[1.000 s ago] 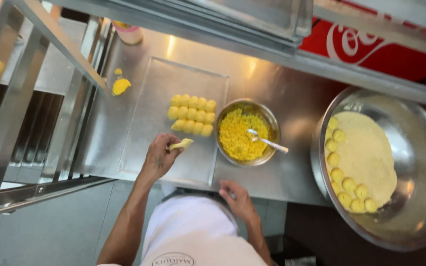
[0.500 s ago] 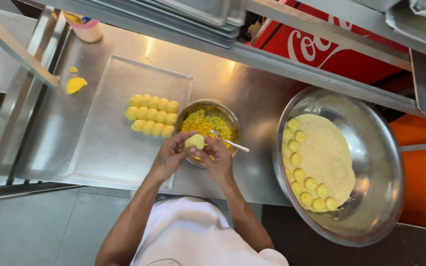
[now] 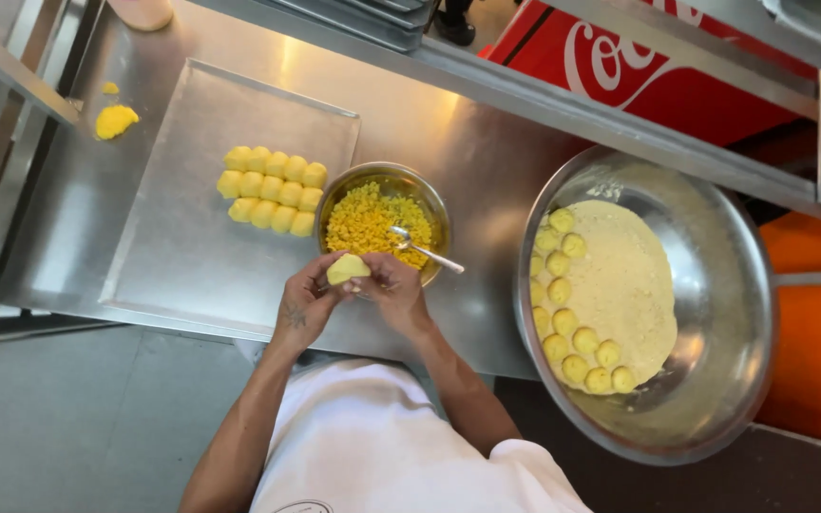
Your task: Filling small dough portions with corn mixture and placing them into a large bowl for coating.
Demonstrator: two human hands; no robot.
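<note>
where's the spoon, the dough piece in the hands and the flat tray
spoon [image 3: 427,252]: head view, middle of its handle over the small bowl's rim
dough piece [image 3: 346,269]: head view, its pale top between both hands
flat tray [image 3: 182,247]: head view, bare metal below the shaped pieces

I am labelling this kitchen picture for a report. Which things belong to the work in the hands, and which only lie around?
In the work:
- left hand and right hand, both on the dough piece
- bowl of yellow filling with spoon
- tray with shaped pieces
- large bowl with dough balls

Lying about:
- yellow scrap on the counter
- red cooler
</note>
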